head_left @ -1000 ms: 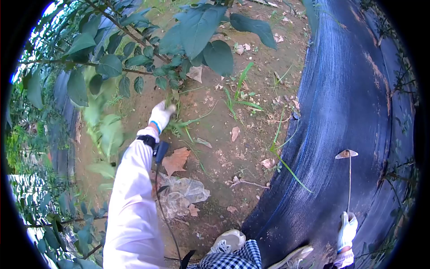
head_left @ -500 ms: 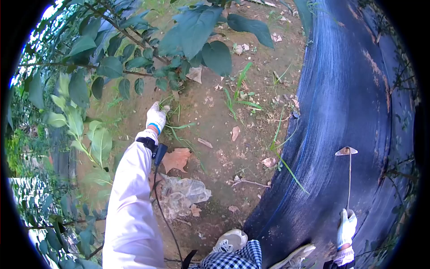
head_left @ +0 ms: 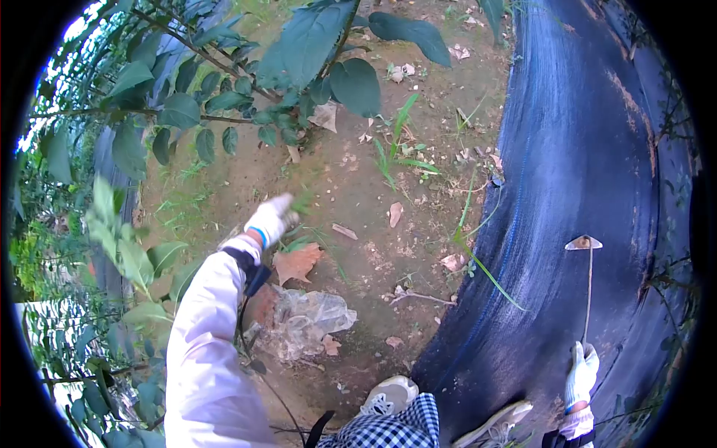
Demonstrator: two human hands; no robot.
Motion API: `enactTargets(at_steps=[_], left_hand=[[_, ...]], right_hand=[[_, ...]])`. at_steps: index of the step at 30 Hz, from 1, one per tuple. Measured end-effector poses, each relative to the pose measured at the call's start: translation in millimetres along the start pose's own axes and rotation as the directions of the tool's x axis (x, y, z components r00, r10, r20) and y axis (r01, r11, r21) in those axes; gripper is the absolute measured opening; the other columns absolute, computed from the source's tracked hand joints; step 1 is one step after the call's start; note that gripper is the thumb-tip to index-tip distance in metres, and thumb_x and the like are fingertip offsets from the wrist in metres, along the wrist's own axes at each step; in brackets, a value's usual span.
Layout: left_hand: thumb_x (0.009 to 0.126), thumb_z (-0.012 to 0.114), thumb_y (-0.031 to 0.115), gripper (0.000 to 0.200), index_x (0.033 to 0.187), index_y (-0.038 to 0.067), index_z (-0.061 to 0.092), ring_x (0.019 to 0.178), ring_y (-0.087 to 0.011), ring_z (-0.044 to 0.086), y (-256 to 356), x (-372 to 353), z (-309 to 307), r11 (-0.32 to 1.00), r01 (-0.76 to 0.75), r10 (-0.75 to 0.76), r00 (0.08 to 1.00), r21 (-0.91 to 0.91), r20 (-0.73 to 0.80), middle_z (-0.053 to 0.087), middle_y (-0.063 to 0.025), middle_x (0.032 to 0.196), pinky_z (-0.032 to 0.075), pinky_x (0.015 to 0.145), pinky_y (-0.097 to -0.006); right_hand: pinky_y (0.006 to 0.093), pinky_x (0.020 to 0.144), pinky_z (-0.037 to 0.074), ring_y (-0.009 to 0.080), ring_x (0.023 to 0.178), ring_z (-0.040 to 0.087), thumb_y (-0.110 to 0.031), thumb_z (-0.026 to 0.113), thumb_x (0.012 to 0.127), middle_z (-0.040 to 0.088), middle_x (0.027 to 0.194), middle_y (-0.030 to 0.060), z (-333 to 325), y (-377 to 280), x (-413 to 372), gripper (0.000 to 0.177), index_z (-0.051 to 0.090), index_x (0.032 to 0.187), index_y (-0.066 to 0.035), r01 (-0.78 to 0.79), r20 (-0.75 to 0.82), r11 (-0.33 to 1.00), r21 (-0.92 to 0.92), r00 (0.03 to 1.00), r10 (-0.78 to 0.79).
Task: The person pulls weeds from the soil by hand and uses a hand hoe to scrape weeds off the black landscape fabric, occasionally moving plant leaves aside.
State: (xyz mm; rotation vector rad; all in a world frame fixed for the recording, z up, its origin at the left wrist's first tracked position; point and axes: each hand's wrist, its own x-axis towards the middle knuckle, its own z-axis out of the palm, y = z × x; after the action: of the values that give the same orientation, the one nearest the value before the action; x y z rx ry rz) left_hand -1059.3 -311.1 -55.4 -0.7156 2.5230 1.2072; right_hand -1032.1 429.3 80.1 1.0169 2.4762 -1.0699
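Leafy branches [head_left: 179,112] crowd the left and the top of this outdoor spot, with a blurred, paler-leaved plant [head_left: 137,266] below them. Next comes bare brown soil [head_left: 351,190], carrying a large dry leaf [head_left: 297,263], crumpled clear plastic [head_left: 310,321] just below it, and a tuft of grass [head_left: 404,118] farther up. To the right, a black ground sheet [head_left: 553,179] curves along the soil's edge.

The left hand [head_left: 272,220], in a white glove, is above the soil near the dry leaf. Its fingers look drawn together, but blur hides whether they pinch the green weeds [head_left: 302,201] at their tips, which show only as a smear; which way these point cannot be told.

On the right, over the black sheet, is a small hoe [head_left: 588,293] with a thin, pale handle and a flat, roughly triangular head, stained brown. The gloved right hand [head_left: 581,373] has its fingers closed round the near end. The long axis runs away from the person, almost straight up the view, head at the far end.
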Motion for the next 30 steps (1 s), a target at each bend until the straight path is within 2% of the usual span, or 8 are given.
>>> enactTargets(at_steps=[2,5,8,12,22,24,26,30], left_hand=[[0.080,0.072,0.015,0.036,0.113,0.007,0.058,0.099,-0.0342,0.059,62.2,-47.0,10.4,0.710,-0.415,0.292,0.909,0.570,0.298,0.058,-0.0156,0.112,0.051,0.081,-0.0405],[0.069,0.076,0.015,0.050,0.114,0.008,0.057,0.101,-0.0416,0.056,44.9,-48.7,29.6,0.650,-0.391,0.223,0.918,0.652,0.329,0.056,-0.0200,0.110,0.050,0.084,-0.0429],[0.076,0.073,0.014,0.042,0.114,0.007,0.056,0.097,-0.0376,0.061,35.4,-33.2,27.7,0.672,-0.413,0.320,0.910,0.614,0.262,0.061,-0.0180,0.102,0.051,0.079,-0.0414],[0.085,0.068,0.018,0.032,0.112,0.004,0.056,0.095,-0.0285,0.064,118.9,-9.1,35.5,0.988,0.149,-0.148,0.989,0.047,-0.024,0.065,-0.0196,0.107,0.051,0.082,-0.0381],[0.081,0.069,0.018,0.037,0.115,0.004,0.060,0.100,-0.0353,0.061,123.4,100.7,158.5,0.616,-0.581,0.697,0.717,0.531,-0.025,0.064,-0.0164,0.101,0.048,0.089,-0.0399],[0.087,0.064,0.016,0.025,0.108,0.003,0.061,0.081,-0.0257,0.065,176.7,65.3,130.0,0.965,-0.263,0.263,0.965,0.014,0.016,0.066,-0.0100,0.086,0.053,0.074,-0.0367],[0.092,0.061,0.015,0.016,0.104,0.006,0.060,0.066,-0.0129,0.061,166.4,68.9,118.4,0.872,-0.096,0.078,0.995,-0.481,-0.058,0.064,-0.0058,0.081,0.051,0.055,-0.0281],[0.084,0.069,0.019,0.031,0.110,0.004,0.059,0.081,-0.0295,0.065,166.9,56.0,105.0,0.880,-0.435,0.438,0.898,0.190,0.026,0.066,-0.0113,0.091,0.054,0.073,-0.0375]], right_hand=[[0.0251,0.047,0.027,0.0036,0.053,0.035,-0.023,0.063,0.094,0.044,0.062,-0.0069,0.3,12.0,9.0,0.019,0.059,0.085,-0.006,0.069,-0.005,0.996,-0.061,0.998,-0.069],[0.0245,0.048,0.027,0.0029,0.055,0.034,-0.023,0.062,0.094,0.044,0.063,-0.0071,0.2,-2.3,2.5,0.020,0.060,0.084,-0.006,0.067,0.007,0.993,-0.096,0.998,-0.067],[0.0256,0.051,0.032,0.0045,0.058,0.039,-0.023,0.062,0.093,0.048,0.065,-0.0049,-3.2,-8.5,3.8,0.020,0.061,0.086,-0.005,0.047,0.019,0.992,-0.118,0.999,-0.045],[0.0299,0.061,0.042,0.0099,0.065,0.050,-0.023,0.062,0.093,0.060,0.073,0.0016,1.1,-9.0,-0.9,0.023,0.064,0.093,0.000,0.072,-0.007,0.977,-0.203,0.997,-0.075],[0.0348,0.071,0.046,0.0174,0.072,0.059,-0.026,0.064,0.090,0.065,0.079,0.0097,5.9,-44.3,-31.2,0.026,0.065,0.098,-0.001,0.071,-0.060,0.954,-0.293,0.994,-0.092],[0.0346,0.071,0.046,0.0171,0.071,0.059,-0.026,0.064,0.090,0.065,0.079,0.0096,0.4,-41.1,-31.6,0.026,0.065,0.097,-0.001,0.084,-0.033,0.953,-0.292,0.995,-0.097],[0.0340,0.070,0.047,0.0169,0.070,0.058,-0.024,0.064,0.090,0.065,0.077,0.0095,-5.6,-55.6,-36.1,0.024,0.065,0.096,0.000,0.027,-0.020,0.945,-0.325,0.999,-0.035],[0.0340,0.068,0.047,0.0170,0.068,0.058,-0.021,0.064,0.089,0.065,0.076,0.0103,-9.9,-67.6,-41.8,0.023,0.065,0.096,0.001,0.054,-0.024,0.941,-0.334,0.998,-0.066]])
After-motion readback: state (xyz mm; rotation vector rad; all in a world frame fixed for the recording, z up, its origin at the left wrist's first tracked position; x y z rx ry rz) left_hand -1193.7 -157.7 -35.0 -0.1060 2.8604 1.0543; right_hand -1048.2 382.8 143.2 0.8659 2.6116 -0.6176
